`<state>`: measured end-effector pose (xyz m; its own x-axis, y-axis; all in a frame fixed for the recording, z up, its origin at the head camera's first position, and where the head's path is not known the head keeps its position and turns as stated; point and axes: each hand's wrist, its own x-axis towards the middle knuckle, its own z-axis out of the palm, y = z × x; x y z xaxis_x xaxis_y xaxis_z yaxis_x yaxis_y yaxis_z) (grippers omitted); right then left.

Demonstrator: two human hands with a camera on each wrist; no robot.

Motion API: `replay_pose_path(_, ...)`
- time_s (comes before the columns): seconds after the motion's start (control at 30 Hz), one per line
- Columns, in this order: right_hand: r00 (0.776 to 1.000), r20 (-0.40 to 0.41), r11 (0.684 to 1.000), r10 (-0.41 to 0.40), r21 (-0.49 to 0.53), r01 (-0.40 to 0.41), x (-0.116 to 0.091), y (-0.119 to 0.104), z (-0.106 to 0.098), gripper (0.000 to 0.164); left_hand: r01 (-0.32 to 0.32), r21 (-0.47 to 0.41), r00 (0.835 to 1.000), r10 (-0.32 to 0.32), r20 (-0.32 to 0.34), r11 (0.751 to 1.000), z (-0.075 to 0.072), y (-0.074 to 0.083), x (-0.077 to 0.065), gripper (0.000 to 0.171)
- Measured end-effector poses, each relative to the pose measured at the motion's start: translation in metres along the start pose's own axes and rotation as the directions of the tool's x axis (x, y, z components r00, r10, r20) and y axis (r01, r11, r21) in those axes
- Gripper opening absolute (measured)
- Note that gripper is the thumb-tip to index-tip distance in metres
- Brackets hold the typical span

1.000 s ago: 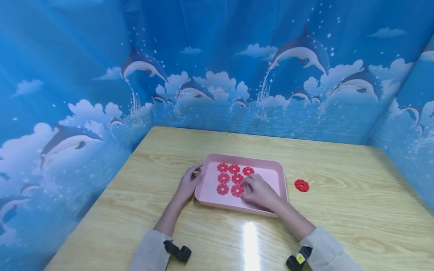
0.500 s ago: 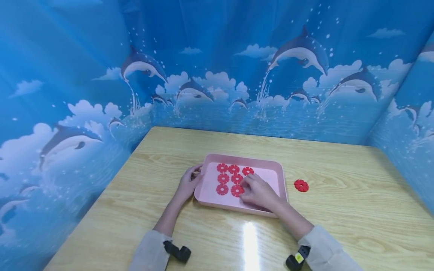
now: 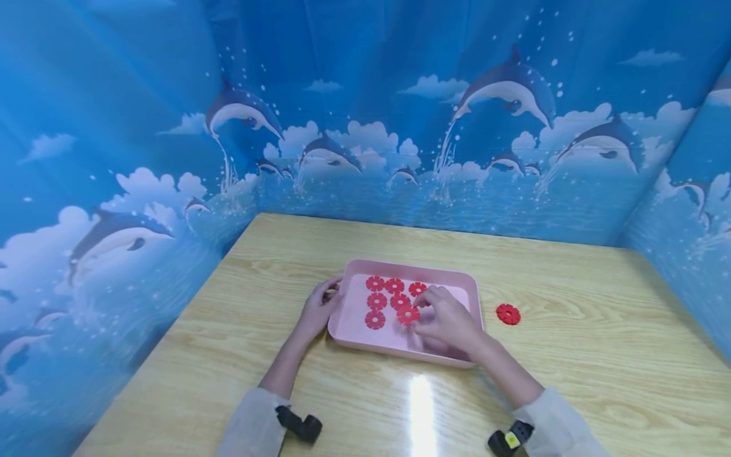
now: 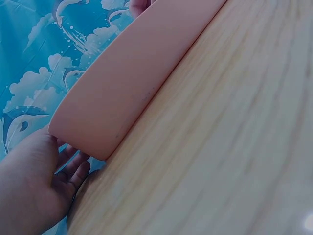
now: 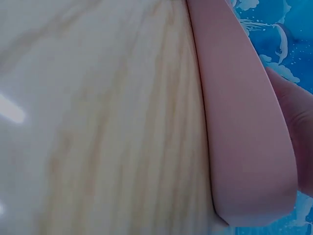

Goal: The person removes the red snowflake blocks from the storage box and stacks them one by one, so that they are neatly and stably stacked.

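Note:
A pink tray [image 3: 377, 346] sits on the wooden table, with flat red slotted interlocking discs lying inside it. My right hand [image 3: 448, 320] is over the right part of the tray and pinches one red interlocking disc [image 3: 407, 315] by its right edge, tilted above the tray floor. My left hand [image 3: 317, 309] holds the tray's left side at the rim. In the left wrist view, its fingers [image 4: 78, 172] are curled close against the outside of the tray wall [image 4: 132, 83]. The right wrist view shows only part of the right hand [image 5: 299, 129] behind the tray wall; its fingertips are hidden there.
In the tray, a left column of red discs [image 3: 376, 301] stands beside more discs [image 3: 394, 287] and one further right [image 3: 418, 289]. Another red disc [image 3: 508, 314] lies on the table [image 3: 571, 330] right of the tray. A blue dolphin-print curtain [image 3: 365, 95] encloses the table's back and sides.
The right hand has lifted the nearest disc of the second column off the tray floor and shifted it slightly right and up. The left hand and tray stay put.

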<state>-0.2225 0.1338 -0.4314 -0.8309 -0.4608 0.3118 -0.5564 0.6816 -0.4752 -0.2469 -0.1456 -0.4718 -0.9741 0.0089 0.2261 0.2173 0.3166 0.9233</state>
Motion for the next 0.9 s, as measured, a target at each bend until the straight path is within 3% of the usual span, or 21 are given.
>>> replay_pose_path(0.43, 0.998, -0.012, 0.997, 0.055, 0.051, -0.054, -0.011, 0.011, -0.026, 0.035, 0.010, -0.003, 1.000, -0.010, -0.005, 1.000, 0.001, 0.003, -0.001, 0.036)
replay_pose_path(0.67, 0.994, -0.011, 0.993, 0.113, 0.031, -0.112, -0.019, 0.017, -0.038, 0.035, 0.006, -0.008, 1.000, -0.006, -0.007, 1.000, 0.001, 0.002, -0.001, 0.036)
replay_pose_path(0.9, 0.993, -0.038, 0.994, 0.109, -0.007, -0.109, -0.025, 0.024, -0.051, 0.032, 0.022, -0.008, 1.000, -0.022, 0.004, 1.000, 0.000, 0.002, -0.001, 0.037)
